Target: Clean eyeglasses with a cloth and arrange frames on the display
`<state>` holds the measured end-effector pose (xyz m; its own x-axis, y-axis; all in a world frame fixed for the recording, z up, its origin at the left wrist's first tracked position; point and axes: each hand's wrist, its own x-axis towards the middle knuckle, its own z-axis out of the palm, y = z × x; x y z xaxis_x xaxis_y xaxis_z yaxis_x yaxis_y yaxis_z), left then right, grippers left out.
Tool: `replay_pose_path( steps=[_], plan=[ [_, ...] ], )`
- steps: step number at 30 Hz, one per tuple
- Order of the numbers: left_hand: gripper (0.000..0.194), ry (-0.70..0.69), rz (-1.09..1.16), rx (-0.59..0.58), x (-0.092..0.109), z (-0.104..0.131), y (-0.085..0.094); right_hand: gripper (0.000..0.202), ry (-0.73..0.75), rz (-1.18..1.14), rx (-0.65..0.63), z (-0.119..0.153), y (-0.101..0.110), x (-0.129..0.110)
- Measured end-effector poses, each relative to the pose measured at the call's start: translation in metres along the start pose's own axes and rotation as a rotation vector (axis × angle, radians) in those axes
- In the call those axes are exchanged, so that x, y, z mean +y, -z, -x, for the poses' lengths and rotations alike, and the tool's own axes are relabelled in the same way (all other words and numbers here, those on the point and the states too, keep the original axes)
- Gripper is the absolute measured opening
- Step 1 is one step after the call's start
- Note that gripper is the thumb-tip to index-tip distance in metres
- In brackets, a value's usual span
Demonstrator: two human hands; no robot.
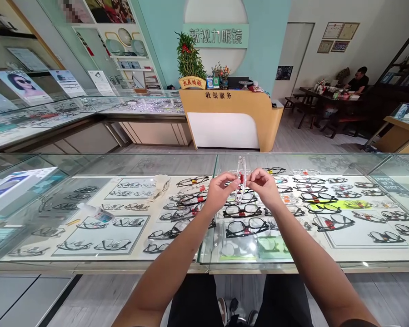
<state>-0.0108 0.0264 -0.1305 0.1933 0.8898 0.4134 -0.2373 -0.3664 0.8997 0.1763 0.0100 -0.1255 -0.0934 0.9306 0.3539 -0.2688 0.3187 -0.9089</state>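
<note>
Both hands meet over the glass display counter (211, 268) around a pair of clear-framed eyeglasses (241, 195) turned on end, with a red tag at its middle. My left hand (221, 190) pinches the frame from the left, fingers closed near the red tag. From the other side, my right hand (263, 185) also has its fingers closed on the frame. Below them, several dark-framed glasses lie in rows, among them a black pair (247, 227) with a red tag. Part of the held frame is hidden behind the fingers.
On the counter's left lie a white plastic bottle (97, 213), a beige cloth (161, 185) and a white box (17, 186). A wooden cashier desk (225, 122) stands beyond, with a potted plant (189, 59) on it. A person (358, 82) sits at a table at far right.
</note>
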Motion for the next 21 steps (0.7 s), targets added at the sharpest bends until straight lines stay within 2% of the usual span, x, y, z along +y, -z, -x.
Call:
replay_pose_path(
  steps=[13, 21],
  plan=[
    [0.036, 0.025, 0.017, 0.044, -0.0025, 0.0003, 0.0018, 0.035, -0.029, 0.001, 0.016, 0.0001, -0.0002, -0.0022],
    [0.035, 0.015, 0.003, 0.027, -0.0043, 0.0003, 0.0041, 0.033, -0.028, -0.007, 0.022, 0.0001, -0.0001, -0.0034]
  ],
)
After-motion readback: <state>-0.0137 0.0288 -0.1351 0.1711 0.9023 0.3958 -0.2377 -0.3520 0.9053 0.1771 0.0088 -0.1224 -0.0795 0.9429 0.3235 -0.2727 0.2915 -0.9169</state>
